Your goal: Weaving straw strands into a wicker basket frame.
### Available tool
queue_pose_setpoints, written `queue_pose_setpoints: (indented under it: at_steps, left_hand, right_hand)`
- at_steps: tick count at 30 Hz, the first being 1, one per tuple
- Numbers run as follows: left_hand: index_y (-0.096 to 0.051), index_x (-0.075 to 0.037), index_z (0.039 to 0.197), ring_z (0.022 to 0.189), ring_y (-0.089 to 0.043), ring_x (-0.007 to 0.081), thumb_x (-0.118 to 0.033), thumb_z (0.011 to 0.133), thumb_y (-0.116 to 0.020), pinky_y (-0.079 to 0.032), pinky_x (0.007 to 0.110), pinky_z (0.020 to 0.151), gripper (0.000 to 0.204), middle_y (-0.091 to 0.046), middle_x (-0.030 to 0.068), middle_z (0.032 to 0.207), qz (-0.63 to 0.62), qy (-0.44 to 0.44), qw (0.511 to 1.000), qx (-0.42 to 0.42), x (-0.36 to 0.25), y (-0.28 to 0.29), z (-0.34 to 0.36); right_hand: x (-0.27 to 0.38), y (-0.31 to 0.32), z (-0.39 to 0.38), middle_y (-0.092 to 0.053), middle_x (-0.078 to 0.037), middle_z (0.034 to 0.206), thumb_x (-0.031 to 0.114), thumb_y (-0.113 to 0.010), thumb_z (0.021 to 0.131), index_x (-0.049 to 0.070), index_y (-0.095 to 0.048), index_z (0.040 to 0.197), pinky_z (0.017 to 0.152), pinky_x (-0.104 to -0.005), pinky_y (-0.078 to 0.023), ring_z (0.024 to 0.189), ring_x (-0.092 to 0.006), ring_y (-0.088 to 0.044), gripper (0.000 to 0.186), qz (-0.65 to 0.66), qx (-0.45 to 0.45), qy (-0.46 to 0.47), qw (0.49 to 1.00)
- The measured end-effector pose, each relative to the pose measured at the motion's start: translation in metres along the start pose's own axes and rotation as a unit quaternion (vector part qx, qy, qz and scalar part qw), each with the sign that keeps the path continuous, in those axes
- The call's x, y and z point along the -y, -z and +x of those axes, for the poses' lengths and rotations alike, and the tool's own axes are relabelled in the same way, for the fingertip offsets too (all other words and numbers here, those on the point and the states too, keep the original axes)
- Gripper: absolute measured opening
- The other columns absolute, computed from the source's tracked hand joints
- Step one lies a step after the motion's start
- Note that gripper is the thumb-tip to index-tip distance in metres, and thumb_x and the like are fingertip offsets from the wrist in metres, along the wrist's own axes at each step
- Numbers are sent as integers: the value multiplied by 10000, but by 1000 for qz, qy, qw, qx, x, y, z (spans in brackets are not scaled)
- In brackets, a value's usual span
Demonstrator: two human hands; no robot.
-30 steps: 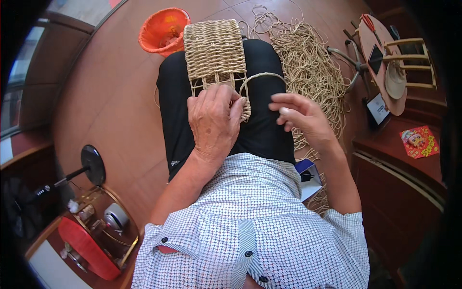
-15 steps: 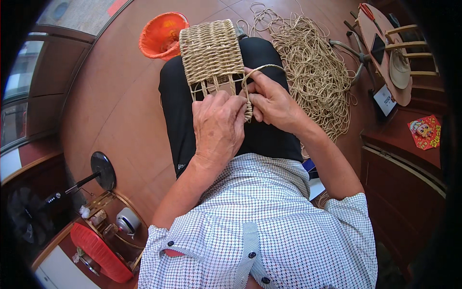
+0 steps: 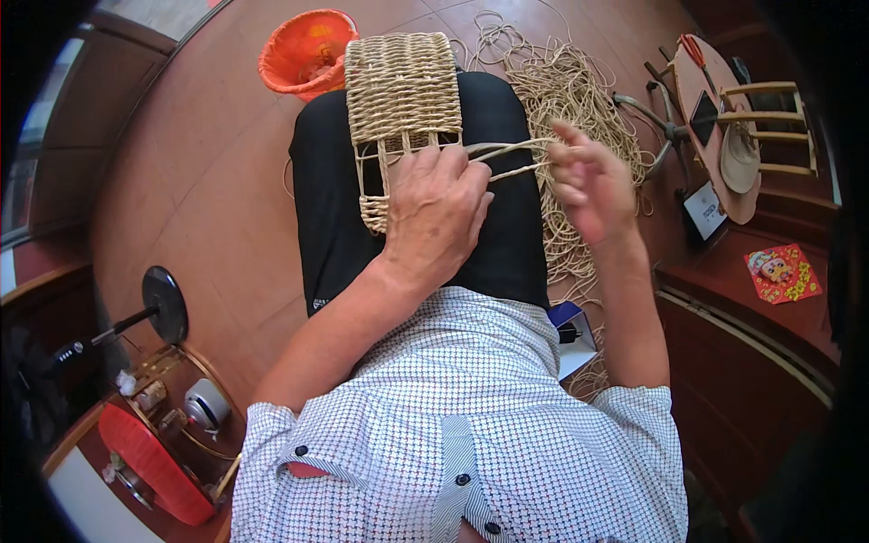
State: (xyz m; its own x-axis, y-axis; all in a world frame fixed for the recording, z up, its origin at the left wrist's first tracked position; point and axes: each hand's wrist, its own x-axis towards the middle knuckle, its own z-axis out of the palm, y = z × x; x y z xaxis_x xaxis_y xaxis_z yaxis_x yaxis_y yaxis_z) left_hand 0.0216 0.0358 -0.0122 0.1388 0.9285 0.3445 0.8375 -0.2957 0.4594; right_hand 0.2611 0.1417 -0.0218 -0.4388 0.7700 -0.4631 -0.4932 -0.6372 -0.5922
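Left hand [image 3: 434, 208] gripping coarse, ribbed basketwork [image 3: 403, 86], right hand [image 3: 593, 185] pinching looped, twisted cord [image 3: 520, 171]

A reddish-brown tiled floor [image 3: 208, 181] extended between dark-framed glass panels [image 3: 47, 113] at your left and a dark-red panelled cabinet [image 3: 724, 380] at your right.

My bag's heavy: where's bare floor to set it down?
The floor at left, between the black trousers, orange bucket and round black base, looks bare except for a thin loop beside the trousers. The right is crowded: heaped cord spreads toward metal legs.
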Motion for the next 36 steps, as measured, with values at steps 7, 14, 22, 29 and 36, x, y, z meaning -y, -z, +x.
queue_pose_setpoints:
  at_steps: [7,14,22,29,36]
  left_hand:
    - [-667,-74,996,974,-651,321,-149,967,-821,-499,458,893,174,-626,105,991,-18,-19,999,-30,2,-9,0]
    - [-682,-81,994,954,-641,314,-148,961,-831,-487,460,894,167,-637,84,966,-82,-23,990,-116,15,-9,-11]
    - [-714,-109,941,883,-655,271,-144,938,-851,-426,432,840,142,-694,40,886,-39,103,988,-107,6,15,-18]
    - [-709,-95,925,792,-668,239,-178,968,-821,-429,406,802,146,-685,25,834,-41,149,985,-75,8,23,-15]
    - [-736,-91,943,776,-681,226,-189,963,-842,-445,385,783,146,-702,22,842,-60,168,983,-53,14,24,-11]
  right_hand:
    - [144,232,-53,-542,40,837,-83,-642,1023,50,-630,1220,399,-191,-259,508,-42,-334,238,-47,-190,97,976]
    - [302,461,-236,-628,-9,867,0,-743,1005,62,-694,1175,388,-217,-283,497,-87,-403,187,2,-550,256,795]
    - [211,337,-151,-728,-20,1097,149,-797,1061,77,-688,1439,724,-272,-579,944,-134,-737,400,-358,-473,117,797]
    - [-23,-15,-70,-794,-114,1253,28,-808,1007,50,-807,1355,972,-354,-604,1109,-216,-767,349,-639,-47,312,702]
    - [-92,-59,-36,-758,-157,1178,30,-805,980,48,-763,1404,904,-418,-625,1048,-326,-769,427,-646,40,391,655]
